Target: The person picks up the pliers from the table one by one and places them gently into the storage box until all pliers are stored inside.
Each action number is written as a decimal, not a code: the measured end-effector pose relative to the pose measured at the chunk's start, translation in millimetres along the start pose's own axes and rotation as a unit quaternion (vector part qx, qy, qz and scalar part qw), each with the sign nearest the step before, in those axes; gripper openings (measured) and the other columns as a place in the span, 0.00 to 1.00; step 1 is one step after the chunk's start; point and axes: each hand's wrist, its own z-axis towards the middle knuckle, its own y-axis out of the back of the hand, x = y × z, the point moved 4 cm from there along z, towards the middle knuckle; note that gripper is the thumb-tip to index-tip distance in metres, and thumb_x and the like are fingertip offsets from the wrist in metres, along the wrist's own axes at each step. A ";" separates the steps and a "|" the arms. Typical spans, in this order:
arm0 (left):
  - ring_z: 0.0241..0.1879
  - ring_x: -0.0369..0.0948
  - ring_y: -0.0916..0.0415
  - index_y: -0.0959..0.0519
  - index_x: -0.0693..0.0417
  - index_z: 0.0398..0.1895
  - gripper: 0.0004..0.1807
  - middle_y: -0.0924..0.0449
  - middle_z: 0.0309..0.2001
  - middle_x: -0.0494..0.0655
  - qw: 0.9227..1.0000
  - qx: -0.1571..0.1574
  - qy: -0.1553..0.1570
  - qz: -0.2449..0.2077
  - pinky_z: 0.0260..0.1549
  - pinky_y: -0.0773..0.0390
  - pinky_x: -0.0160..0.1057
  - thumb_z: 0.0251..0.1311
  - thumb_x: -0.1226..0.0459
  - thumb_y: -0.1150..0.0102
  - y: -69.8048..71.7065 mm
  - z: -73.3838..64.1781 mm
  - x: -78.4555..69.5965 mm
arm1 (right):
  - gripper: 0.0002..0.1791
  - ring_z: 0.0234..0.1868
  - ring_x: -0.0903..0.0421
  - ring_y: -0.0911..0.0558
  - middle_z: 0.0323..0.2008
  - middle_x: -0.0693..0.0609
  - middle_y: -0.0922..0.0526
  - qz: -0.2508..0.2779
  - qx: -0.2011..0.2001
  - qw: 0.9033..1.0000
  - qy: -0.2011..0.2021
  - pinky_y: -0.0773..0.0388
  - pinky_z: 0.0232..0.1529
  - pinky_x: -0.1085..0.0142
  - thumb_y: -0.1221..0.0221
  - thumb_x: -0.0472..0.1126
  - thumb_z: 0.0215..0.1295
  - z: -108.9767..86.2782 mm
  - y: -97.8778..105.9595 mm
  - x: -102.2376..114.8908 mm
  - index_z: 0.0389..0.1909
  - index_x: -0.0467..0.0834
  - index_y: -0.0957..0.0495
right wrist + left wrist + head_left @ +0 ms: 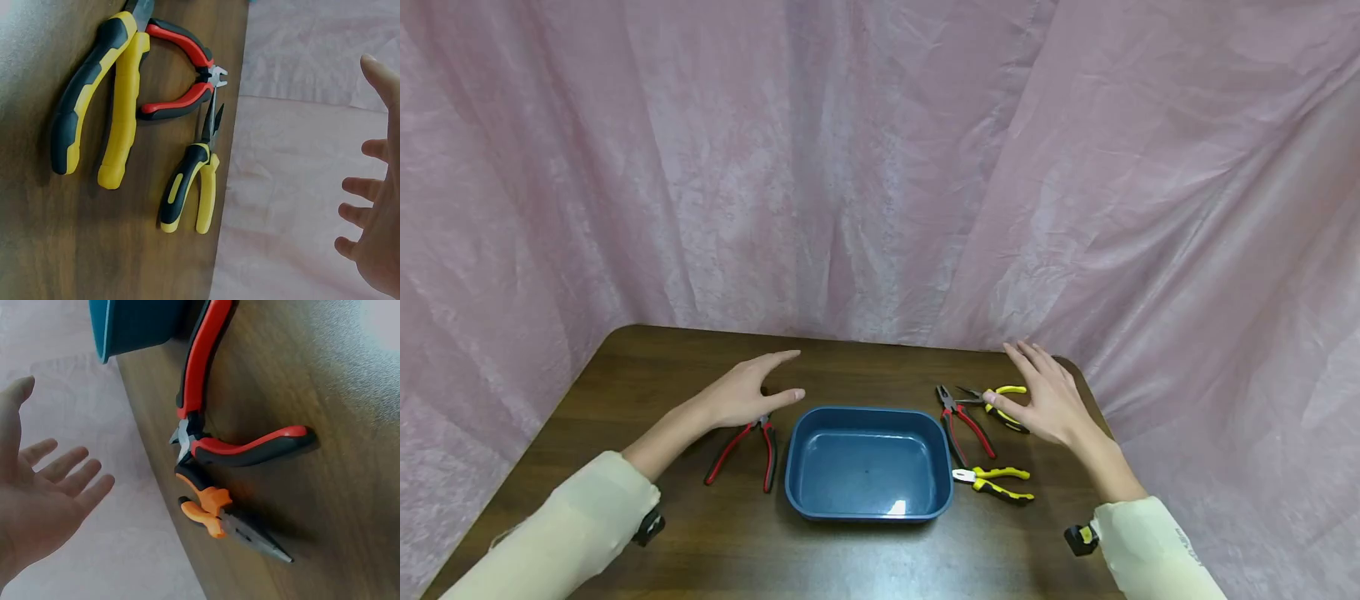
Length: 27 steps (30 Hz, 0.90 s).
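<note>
My left hand [745, 392] hovers with thumb and fingers spread, holding nothing, over the left-hand red-and-black pliers [770, 454]. In the left wrist view, orange-and-black needle-nose pliers [215, 501] lie against those pliers' head; my left hand hides them from the head view. My right hand [1051, 396], also empty with fingers extended, is above the table's right side near the yellow-and-black needle-nose pliers [1011, 389]. Their tips meet the head of a second red-and-black pair of pliers [187, 47]. Closer to me lie larger yellow-and-black pliers [127, 106], handles parted.
A blue rectangular tray [867, 467] stands mid-table between the two groups of pliers, with the front yellow pair's head at its right wall. The brown wooden table [715, 550] ends at a pink curtain [880, 167] behind.
</note>
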 end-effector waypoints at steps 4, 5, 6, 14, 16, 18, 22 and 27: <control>0.70 0.51 0.38 0.38 0.48 0.75 0.42 0.35 0.71 0.47 1.000 0.005 -0.012 -0.020 0.63 0.35 0.59 0.63 0.38 0.43 -6.5 -2.3 -1.2 | 0.51 0.75 0.39 0.47 0.75 0.44 0.43 0.004 -0.002 1.000 0.002 0.46 0.62 0.30 0.43 0.74 0.59 0.0 -3.6 -4.2 0.78 0.53 0.46; 0.69 0.51 0.37 0.37 0.49 0.74 0.42 0.34 0.70 0.47 1.000 0.007 -0.017 -0.023 0.62 0.34 0.59 0.63 0.38 0.43 -8.4 -2.8 -1.1 | 0.51 0.75 0.38 0.46 0.75 0.44 0.43 0.006 -0.003 1.000 0.002 0.46 0.61 0.30 0.43 0.73 0.59 0.1 -4.6 -5.1 0.78 0.54 0.46; 0.68 0.50 0.36 0.36 0.48 0.74 0.41 0.33 0.70 0.47 0.999 0.009 -0.017 -0.027 0.62 0.33 0.59 0.64 0.39 0.43 -10.2 -3.3 -0.5 | 0.51 0.75 0.38 0.46 0.75 0.44 0.43 0.009 -0.004 1.000 0.003 0.45 0.61 0.30 0.43 0.73 0.59 0.3 -5.9 -6.2 0.78 0.53 0.46; 0.65 0.47 0.31 0.32 0.45 0.71 0.37 0.28 0.66 0.44 0.999 0.016 -0.019 -0.042 0.59 0.29 0.55 0.63 0.38 0.43 -22.8 -5.3 5.0 | 0.52 0.72 0.36 0.42 0.74 0.42 0.42 0.028 0.002 1.000 -0.006 0.43 0.59 0.29 0.40 0.72 0.58 -0.7 -18.3 -19.4 0.78 0.52 0.46; 0.64 0.46 0.30 0.31 0.45 0.70 0.36 0.26 0.65 0.43 0.999 0.011 -0.024 -0.039 0.59 0.29 0.54 0.64 0.39 0.43 -24.8 -4.8 5.8 | 0.53 0.72 0.37 0.41 0.74 0.42 0.41 0.026 0.003 1.000 -0.005 0.42 0.58 0.29 0.40 0.72 0.58 -0.9 -21.5 -22.6 0.78 0.51 0.46; 0.64 0.46 0.30 0.31 0.46 0.70 0.36 0.25 0.64 0.43 0.999 0.010 -0.028 -0.041 0.59 0.28 0.53 0.64 0.39 0.42 -26.6 -4.3 6.4 | 0.53 0.72 0.37 0.41 0.73 0.41 0.40 0.023 0.001 1.000 -0.004 0.41 0.58 0.29 0.40 0.73 0.57 -0.7 -24.4 -25.0 0.78 0.51 0.46; 0.64 0.48 0.29 0.30 0.48 0.69 0.34 0.25 0.64 0.47 0.997 0.020 -0.029 -0.064 0.58 0.28 0.54 0.65 0.43 0.41 -30.6 -4.0 6.4 | 0.53 0.71 0.37 0.40 0.73 0.41 0.38 0.025 -0.002 1.000 -0.004 0.41 0.58 0.29 0.40 0.73 0.57 0.7 -29.2 -28.4 0.77 0.49 0.44; 0.62 0.48 0.27 0.30 0.49 0.68 0.32 0.24 0.62 0.48 0.996 0.024 -0.013 -0.081 0.58 0.28 0.55 0.66 0.44 0.42 -34.7 -4.0 8.6 | 0.52 0.72 0.38 0.40 0.73 0.42 0.38 0.036 0.010 0.999 -0.010 0.42 0.58 0.29 0.40 0.73 0.57 2.9 -35.1 -32.2 0.77 0.49 0.44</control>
